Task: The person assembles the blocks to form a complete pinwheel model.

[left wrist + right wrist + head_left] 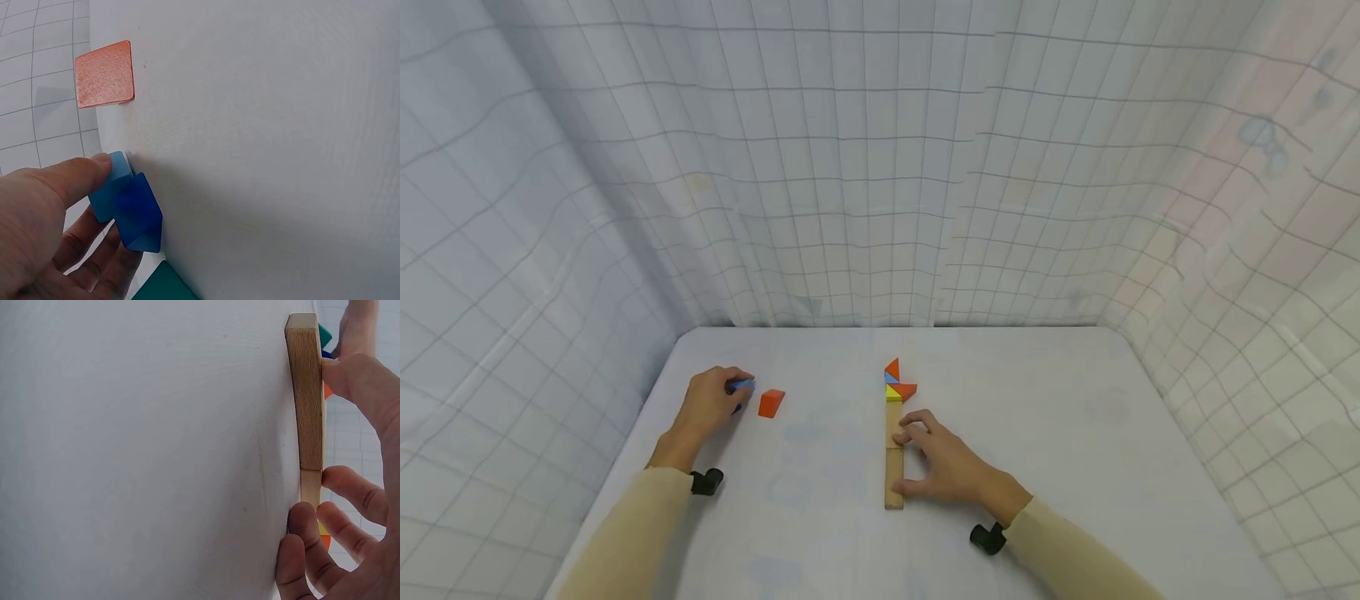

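Observation:
On the left side of the table, my left hand (707,402) pinches a light blue block (103,200) between thumb and fingers. A dark blue block (139,215) lies against it, near the fingertips. Just right of that hand stands an orange block (771,404). My right hand (947,462) rests along two wooden blocks laid end to end, its thumb touching the nearer block (893,487) and its fingertips at the farther block (893,419). Beyond them sit a yellow triangle (892,393), an orange piece (907,390), a light blue piece (891,378) and another orange triangle (893,369).
A green block (165,284) shows at the bottom of the left wrist view, beyond the left fingers. White gridded cloth (880,183) hangs behind and at both sides of the white table (1030,400).

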`<state>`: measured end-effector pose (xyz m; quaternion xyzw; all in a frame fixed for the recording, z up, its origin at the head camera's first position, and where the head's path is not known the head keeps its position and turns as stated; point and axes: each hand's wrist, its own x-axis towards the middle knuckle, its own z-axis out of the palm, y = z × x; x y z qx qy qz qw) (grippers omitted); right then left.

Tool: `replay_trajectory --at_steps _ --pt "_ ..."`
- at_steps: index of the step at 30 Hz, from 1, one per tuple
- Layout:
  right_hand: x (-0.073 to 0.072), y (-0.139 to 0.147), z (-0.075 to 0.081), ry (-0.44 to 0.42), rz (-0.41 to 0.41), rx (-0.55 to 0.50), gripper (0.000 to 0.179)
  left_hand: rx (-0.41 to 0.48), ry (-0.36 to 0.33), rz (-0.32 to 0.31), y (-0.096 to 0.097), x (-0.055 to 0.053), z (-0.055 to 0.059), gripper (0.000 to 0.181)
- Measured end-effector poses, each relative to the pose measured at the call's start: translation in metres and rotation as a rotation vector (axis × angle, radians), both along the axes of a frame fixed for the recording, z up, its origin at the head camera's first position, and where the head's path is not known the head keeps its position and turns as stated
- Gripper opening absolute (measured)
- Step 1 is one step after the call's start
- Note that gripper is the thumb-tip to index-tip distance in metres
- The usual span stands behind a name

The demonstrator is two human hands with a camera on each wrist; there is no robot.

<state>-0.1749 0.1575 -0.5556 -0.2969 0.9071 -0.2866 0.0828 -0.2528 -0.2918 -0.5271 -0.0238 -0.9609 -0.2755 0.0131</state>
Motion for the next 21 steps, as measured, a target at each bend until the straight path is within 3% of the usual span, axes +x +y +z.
replay_trajectory --at_steps 9,10,13,16,17,21 --pt "0.001 0.000 -0.001 -0.008 -0.006 0.010 0.071 0.020 0.072 -0.030 -0.001 -0.004 -0.001 0.026" --pt "0.001 0.000 -0.001 -0.006 -0.007 0.008 0.071 0.053 0.105 -0.051 -0.009 -0.011 -0.012 0.027" --pt "0.002 0.001 -0.001 0.000 -0.007 0.003 0.071 0.072 0.151 -0.063 -0.009 -0.010 -0.011 0.028" --pt "0.002 0.001 -0.001 -0.003 -0.008 0.004 0.072 0.089 0.183 -0.062 -0.005 -0.007 -0.009 0.031" --pt "0.002 0.001 -0.001 -0.005 -0.008 0.007 0.073 0.064 0.173 -0.042 0.005 0.000 0.002 0.030" --pt "0.001 0.000 0.001 -0.005 -0.003 0.008 0.072 0.079 0.211 -0.039 0.014 0.003 0.009 0.033"
